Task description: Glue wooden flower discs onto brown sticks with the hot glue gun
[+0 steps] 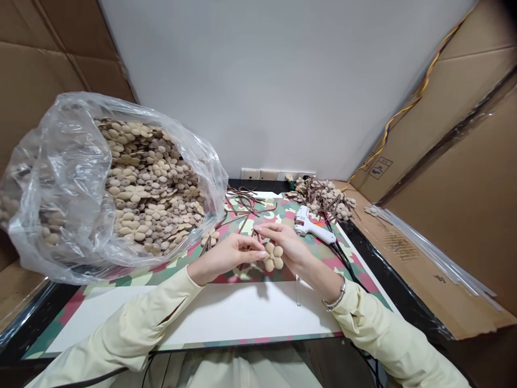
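Observation:
My left hand (236,254) is closed in a pinch at the edge of a beige padded flower (273,257) with rounded petals. My right hand (291,247) reaches past the flower, its thumb and forefinger pinched on a thin brown strip (256,235) just above the left fingertips. Part of the strip is hidden behind the left fingers. Another beige flower (210,237) lies by my left wrist, with brown strips over it. To the right of my right hand rests a white glue gun (313,226) with an orange trigger.
A large clear plastic bag (52,161) full of beige and greyish flowers stands at the left. Loose brown strips (246,202) lie at the back. Flowers and strips form a pile (327,196) at back right. Clear glue sticks (428,248) lie on cardboard at right. Cables trail beside the glue gun.

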A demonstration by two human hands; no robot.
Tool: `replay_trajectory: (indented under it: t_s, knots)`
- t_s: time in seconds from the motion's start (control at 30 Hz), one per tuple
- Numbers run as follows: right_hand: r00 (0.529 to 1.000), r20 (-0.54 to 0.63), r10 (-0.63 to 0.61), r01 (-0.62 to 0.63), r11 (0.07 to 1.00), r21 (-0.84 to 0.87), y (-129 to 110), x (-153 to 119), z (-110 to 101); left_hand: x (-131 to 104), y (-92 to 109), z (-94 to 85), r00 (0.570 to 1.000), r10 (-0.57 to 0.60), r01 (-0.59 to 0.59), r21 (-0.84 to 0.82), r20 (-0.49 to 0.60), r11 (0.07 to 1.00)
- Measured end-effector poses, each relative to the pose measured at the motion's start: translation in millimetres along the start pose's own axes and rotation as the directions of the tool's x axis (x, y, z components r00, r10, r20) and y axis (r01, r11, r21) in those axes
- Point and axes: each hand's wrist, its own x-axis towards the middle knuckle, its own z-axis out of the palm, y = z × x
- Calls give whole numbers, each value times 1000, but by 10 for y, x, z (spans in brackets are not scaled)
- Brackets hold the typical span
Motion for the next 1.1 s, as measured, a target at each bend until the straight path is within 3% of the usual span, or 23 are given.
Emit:
replay_trajectory:
  t_s: [0.27,0.47,0.63,1.1]
  knots:
    - [982,158,102,-105,994,10,-10,21,-80,-12,1,8,1000,-29,29,-2,10,1000]
    - [990,130,51,-50,999,-11,-52,23,-61,-15,11,30,996,-79,81,-38,43,996]
    - [995,100,21,-18,999,-32,-93,24,-55,-15,15,63,995,-52,66,-187,83,980]
    - [997,41,-66,69,993,-94,-49,26,-93,19,-42,108,990,-130,138,-277,46,951]
